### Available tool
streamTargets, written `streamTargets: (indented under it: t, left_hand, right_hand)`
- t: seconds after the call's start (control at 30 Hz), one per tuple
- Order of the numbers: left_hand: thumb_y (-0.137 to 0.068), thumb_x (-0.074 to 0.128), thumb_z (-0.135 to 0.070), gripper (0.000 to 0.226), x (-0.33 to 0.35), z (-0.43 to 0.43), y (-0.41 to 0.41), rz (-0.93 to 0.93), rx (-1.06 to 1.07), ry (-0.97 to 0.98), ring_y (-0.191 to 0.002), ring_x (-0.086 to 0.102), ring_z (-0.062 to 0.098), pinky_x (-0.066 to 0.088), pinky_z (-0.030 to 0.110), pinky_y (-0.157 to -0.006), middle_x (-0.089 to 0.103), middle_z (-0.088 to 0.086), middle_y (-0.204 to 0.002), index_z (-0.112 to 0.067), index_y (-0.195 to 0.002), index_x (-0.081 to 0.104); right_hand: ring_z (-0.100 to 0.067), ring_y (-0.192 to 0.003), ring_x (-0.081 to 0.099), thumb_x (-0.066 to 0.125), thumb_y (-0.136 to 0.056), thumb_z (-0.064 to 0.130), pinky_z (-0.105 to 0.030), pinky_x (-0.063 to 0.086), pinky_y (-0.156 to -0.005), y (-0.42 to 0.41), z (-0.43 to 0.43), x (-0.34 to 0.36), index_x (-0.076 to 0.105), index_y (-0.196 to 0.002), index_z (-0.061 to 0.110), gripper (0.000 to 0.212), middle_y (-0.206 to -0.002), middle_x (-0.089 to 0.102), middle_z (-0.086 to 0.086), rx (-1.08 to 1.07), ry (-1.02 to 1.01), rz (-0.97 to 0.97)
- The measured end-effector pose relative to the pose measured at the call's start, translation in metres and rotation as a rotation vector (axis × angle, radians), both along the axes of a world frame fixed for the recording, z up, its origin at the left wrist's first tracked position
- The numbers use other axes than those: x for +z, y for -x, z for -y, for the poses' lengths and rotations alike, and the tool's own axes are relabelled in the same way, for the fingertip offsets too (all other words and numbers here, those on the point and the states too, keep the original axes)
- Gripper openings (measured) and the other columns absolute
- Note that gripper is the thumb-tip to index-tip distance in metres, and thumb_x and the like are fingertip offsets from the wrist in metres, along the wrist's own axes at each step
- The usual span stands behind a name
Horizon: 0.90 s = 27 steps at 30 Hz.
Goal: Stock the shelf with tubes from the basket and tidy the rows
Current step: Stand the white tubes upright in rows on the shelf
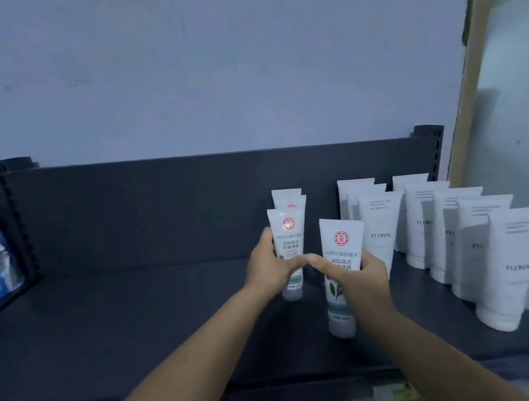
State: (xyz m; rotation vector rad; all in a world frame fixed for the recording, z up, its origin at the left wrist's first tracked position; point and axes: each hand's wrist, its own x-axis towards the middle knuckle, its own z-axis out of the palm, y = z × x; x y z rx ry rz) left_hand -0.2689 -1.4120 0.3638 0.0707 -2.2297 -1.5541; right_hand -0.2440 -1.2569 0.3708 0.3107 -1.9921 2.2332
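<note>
Dark shelf [137, 324], pale wall [235, 66].
White, red-logo: rear tube [290, 231] clasped in left grip [267, 269], front tube [344, 239] clasped in right grip [362, 278].

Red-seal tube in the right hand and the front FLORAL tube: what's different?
The red-seal tube shows a red seal and green leaf; the front FLORAL tube has only grey lettering. The right hand grips the red-seal tube; no hand holds the FLORAL tube. Both are cap-down.

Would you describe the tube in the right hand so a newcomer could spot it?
On the dark shelf, left of the FLORAL tubes, stands a row of red-seal tubes. The right hand grips the nearest tube, set forward and right of that row.
</note>
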Motion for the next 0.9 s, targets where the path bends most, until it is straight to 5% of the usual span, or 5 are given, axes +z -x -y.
streamTargets:
  t: [0.13, 0.3, 0.5, 0.67, 0.9]
  left_hand:
    - [-0.071, 0.082, -0.018, 0.054, -0.001, -0.002, 0.018, -0.014, -0.005, 0.092, -0.096, 0.064, 0.011, 0.056, 0.032, -0.081, 0.066, -0.006, -0.106, -0.019, -0.116, 0.052]
    - [-0.068, 0.083, -0.011, 0.046, 0.0, 0.006, 0.025, 0.016, 0.01, 0.172, -0.069, 0.056, -0.003, 0.044, 0.009, -0.057, 0.06, -0.013, -0.083, -0.015, -0.101, 0.051]
    - [-0.055, 0.09, -0.009, 0.065, -0.006, 0.028, 0.013, 0.137, -0.017, 0.182, -0.069, 0.049, 0.014, 0.048, 0.029, -0.068, 0.055, -0.001, -0.091, -0.009, -0.106, 0.051]
    - [-0.066, 0.077, 0.0, 0.045, -0.009, 0.046, -0.004, 0.126, -0.017, 0.209, -0.066, 0.05, 0.014, 0.047, 0.026, -0.066, 0.057, 0.002, -0.098, -0.015, -0.102, 0.054]
    - [-0.072, 0.08, -0.007, 0.039, -0.02, 0.039, -0.021, 0.156, -0.267, 0.248, -0.068, 0.05, 0.012, 0.045, 0.02, -0.065, 0.062, 0.0, -0.092, -0.009, -0.107, 0.065]
  right_hand:
    - [0.001, -0.066, 0.069, 0.083, -0.071, 0.02, -0.01, 0.049, -0.052, 0.013, -0.006, -0.002, 0.07, -0.084, 0.019, 0.018, -0.078, 0.074, 0.01, 0.061, -0.118, -0.063]
    - [0.004, -0.059, 0.056, 0.086, -0.056, 0.051, -0.012, 0.042, -0.053, 0.016, -0.024, -0.009, 0.058, -0.075, 0.023, 0.044, -0.067, 0.062, 0.013, 0.079, -0.76, -0.222]
    - [0.0, -0.064, 0.06, 0.087, -0.06, 0.041, -0.016, 0.047, -0.055, 0.025, -0.013, -0.018, 0.065, -0.081, 0.018, 0.039, -0.076, 0.068, 0.009, 0.11, -0.695, -0.233]
    - [0.018, -0.067, 0.057, 0.084, -0.069, 0.03, -0.004, 0.042, -0.057, 0.03, 0.009, -0.022, 0.067, -0.099, 0.016, 0.037, -0.081, 0.065, 0.019, 0.169, -0.618, -0.239]
    - [-0.003, -0.084, 0.065, 0.085, -0.067, 0.03, -0.009, 0.049, -0.063, 0.039, 0.018, -0.025, 0.064, -0.104, 0.017, 0.044, -0.095, 0.069, 0.011, 0.167, -0.592, -0.163]
